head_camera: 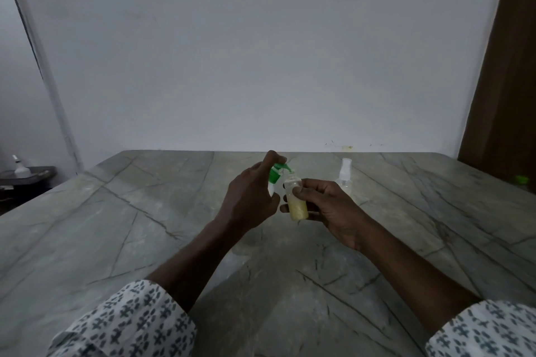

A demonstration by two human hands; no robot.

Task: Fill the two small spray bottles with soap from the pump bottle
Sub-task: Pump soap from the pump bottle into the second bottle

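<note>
My left hand (251, 197) is wrapped around the pump bottle (275, 175), with a finger on top of its green pump head; most of the bottle is hidden behind the hand. The green spout points at the open neck of a small clear bottle (295, 203), partly filled with yellowish soap, which my right hand (327, 206) holds upright just above the table. A second small spray bottle (345, 178) with its white spray cap on stands on the table behind my right hand.
The grey veined stone table (145, 226) runs to a white wall. A small green object (522, 179) lies at the far right edge. A dark side shelf (26, 175) with a white bottle stands beyond the left edge.
</note>
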